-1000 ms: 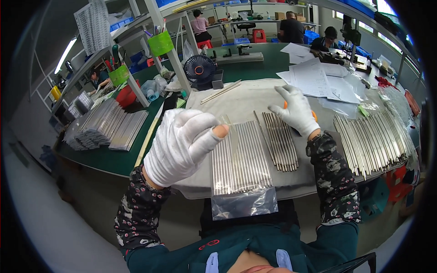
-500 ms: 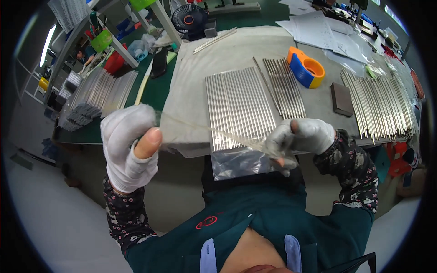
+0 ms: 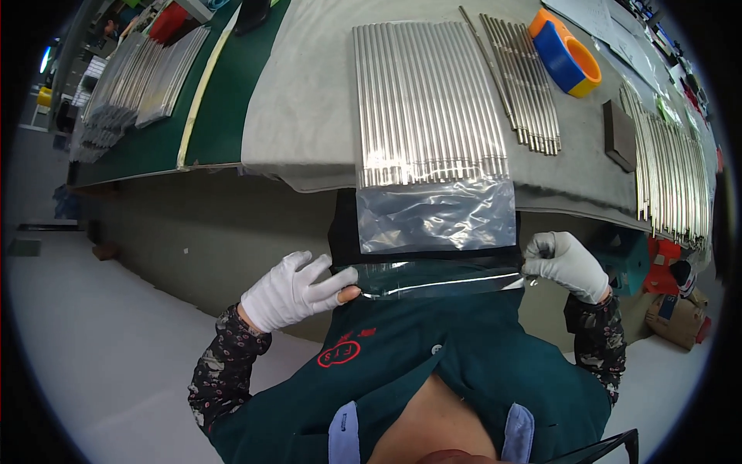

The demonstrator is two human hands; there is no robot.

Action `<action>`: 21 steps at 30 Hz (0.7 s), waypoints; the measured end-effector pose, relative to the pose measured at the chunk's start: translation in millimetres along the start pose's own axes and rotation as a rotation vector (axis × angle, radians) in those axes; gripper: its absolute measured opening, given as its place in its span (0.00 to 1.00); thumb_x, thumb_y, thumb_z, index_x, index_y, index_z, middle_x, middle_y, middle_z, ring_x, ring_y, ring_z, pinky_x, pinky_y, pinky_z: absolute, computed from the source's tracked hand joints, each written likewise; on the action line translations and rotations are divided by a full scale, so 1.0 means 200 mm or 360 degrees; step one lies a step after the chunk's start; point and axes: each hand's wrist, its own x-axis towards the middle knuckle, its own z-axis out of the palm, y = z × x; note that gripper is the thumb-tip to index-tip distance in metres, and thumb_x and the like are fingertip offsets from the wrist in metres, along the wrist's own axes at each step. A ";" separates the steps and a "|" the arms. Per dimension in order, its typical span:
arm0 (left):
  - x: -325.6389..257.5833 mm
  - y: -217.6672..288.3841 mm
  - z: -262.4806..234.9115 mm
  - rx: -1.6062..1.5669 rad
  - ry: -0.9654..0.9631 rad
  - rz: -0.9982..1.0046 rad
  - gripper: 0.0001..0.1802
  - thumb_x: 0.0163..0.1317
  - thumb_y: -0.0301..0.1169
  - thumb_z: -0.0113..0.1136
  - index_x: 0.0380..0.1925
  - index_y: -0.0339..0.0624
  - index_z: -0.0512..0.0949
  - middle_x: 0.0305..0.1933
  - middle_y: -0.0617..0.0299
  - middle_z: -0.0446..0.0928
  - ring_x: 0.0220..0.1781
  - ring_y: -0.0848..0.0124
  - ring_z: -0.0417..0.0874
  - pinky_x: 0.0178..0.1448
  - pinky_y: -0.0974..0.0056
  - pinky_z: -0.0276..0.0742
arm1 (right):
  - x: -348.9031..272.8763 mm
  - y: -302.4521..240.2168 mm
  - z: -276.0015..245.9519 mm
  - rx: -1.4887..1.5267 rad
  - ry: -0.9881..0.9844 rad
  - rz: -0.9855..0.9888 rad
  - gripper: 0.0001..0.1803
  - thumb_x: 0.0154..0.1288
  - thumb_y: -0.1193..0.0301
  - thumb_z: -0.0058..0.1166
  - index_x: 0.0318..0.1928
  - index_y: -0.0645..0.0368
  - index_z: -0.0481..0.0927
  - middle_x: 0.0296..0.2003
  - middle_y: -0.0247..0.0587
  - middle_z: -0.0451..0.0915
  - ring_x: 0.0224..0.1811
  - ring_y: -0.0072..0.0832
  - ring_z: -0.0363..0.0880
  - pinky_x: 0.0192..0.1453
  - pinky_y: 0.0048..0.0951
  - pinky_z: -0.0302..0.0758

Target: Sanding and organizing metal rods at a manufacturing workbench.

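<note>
Clear bag: a transparent plastic sleeve (image 3: 437,215) holding a row of thin silver metal rods (image 3: 427,100); its empty, glossy lower part hangs over the front edge of the bench, wrinkled and catching light.
Bag mouth: the lowest strip of the sleeve is stretched flat and taut between both hands, just above the person's dark green jacket (image 3: 433,363), with a bright crease running along it.
Rods: packed side by side, parallel, ends lined up at the table edge, lying on a grey cloth mat (image 3: 301,116).
Left hand (image 3: 290,290): white-gloved, thumb and fingertips pinched on the left end of the bag strip, other fingers spread loosely.
Right hand (image 3: 568,263): white-gloved, curled closed around the right end of the strip.
Beside the bag: a smaller loose row of silver rods (image 3: 522,81) just to the right, then an orange and blue tape roll (image 3: 568,58).
Far right: a long fan of more rods (image 3: 668,166) and a small dark block (image 3: 618,135).
Far left: bagged rod stacks (image 3: 131,81) on the green benchtop (image 3: 224,100).
</note>
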 end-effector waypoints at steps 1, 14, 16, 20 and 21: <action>-0.03 0.00 0.04 0.0011 -0.0056 -0.0028 0.23 0.61 0.36 0.54 0.58 0.59 0.66 0.57 0.72 0.67 0.46 0.69 0.74 0.43 0.64 0.76 | 0.01 -0.01 0.01 -0.0025 0.0059 -0.0012 0.06 0.56 0.76 0.61 0.28 0.65 0.78 0.21 0.32 0.76 0.25 0.16 0.73 0.31 0.21 0.71; -0.03 -0.15 0.01 0.0199 0.0068 -0.0154 0.21 0.61 0.37 0.55 0.56 0.61 0.69 0.57 0.74 0.68 0.50 0.68 0.73 0.50 0.59 0.74 | 0.12 -0.14 0.05 -0.0228 0.0323 -0.0179 0.08 0.57 0.74 0.61 0.29 0.68 0.78 0.21 0.34 0.78 0.24 0.16 0.73 0.29 0.22 0.71; -0.03 -0.16 0.01 0.0214 0.0077 -0.0159 0.21 0.62 0.38 0.55 0.56 0.61 0.69 0.57 0.74 0.68 0.50 0.68 0.73 0.51 0.59 0.73 | 0.13 -0.15 0.04 -0.0252 0.0317 -0.0174 0.09 0.57 0.74 0.61 0.29 0.68 0.78 0.21 0.34 0.78 0.23 0.16 0.73 0.29 0.22 0.71; -0.04 -0.16 0.00 0.0275 0.0153 -0.0166 0.21 0.62 0.42 0.56 0.56 0.62 0.69 0.55 0.75 0.69 0.51 0.68 0.72 0.52 0.59 0.74 | 0.11 -0.17 0.03 -0.0189 0.0286 -0.0164 0.08 0.57 0.74 0.61 0.29 0.67 0.78 0.21 0.32 0.76 0.23 0.15 0.71 0.28 0.21 0.69; -0.05 -0.16 0.00 0.0295 0.0284 -0.0175 0.21 0.62 0.43 0.56 0.55 0.62 0.69 0.53 0.75 0.69 0.52 0.68 0.71 0.52 0.58 0.74 | 0.11 -0.17 0.03 -0.0187 0.0282 -0.0169 0.08 0.57 0.74 0.61 0.29 0.67 0.78 0.21 0.32 0.76 0.23 0.15 0.71 0.28 0.21 0.69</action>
